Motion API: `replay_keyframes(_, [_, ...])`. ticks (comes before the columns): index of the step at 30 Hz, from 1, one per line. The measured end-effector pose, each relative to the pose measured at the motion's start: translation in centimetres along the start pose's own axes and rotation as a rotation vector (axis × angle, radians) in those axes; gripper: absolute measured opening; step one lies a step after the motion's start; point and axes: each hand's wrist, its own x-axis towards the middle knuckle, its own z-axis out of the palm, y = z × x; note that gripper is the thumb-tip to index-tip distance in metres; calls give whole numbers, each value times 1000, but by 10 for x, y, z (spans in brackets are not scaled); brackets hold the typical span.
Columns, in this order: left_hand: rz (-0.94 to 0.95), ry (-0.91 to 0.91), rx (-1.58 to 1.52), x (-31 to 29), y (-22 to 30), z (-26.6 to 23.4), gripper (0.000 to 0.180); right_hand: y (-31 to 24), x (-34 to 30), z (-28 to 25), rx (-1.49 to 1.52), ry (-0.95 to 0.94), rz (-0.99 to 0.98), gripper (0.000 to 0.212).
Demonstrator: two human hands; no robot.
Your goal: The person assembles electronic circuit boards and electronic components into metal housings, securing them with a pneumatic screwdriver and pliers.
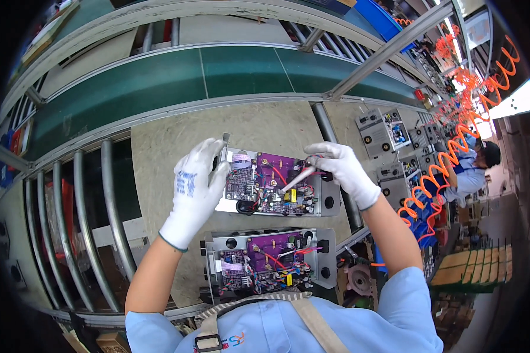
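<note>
A metal electronics chassis [328, 206] lies open on the board in front of me, with a purple circuit board [271, 165] and coloured wires inside. My left hand [194, 182], in a white glove, grips the chassis at its left end, fingers and thumb at the panel there. At the right end my right hand [338, 167], also gloved, has its fingers closed by a white sleeved cable [300, 177] that slants down toward the middle of the circuit board. The fingertips partly hide the wires there. Nearer my body sits a second open chassis [330, 238] with similar boards.
Metal rollers [83, 206] run along the left. Beyond the work board [176, 138] stretches a green conveyor belt [159, 76] behind a metal rail. More units [386, 132] stand at right, near orange coiled hoses [453, 156]. A co-worker [474, 170] is farther right.
</note>
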Motion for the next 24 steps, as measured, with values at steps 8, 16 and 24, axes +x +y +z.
replay_keyframes(8, [-82, -62, -373, -26, 78, -12, 33, -40, -47, 39, 299, -319, -278, 41])
replay_keyframes(16, [-184, -257, -518, -6, 73, 13, 22, -45, -26, 61, -824, 167, -667, 15])
replay_keyframes(24, [-584, -228, -817, 5, 36, -24, 21, -59, 18, 67, -142, -335, -69, 21])
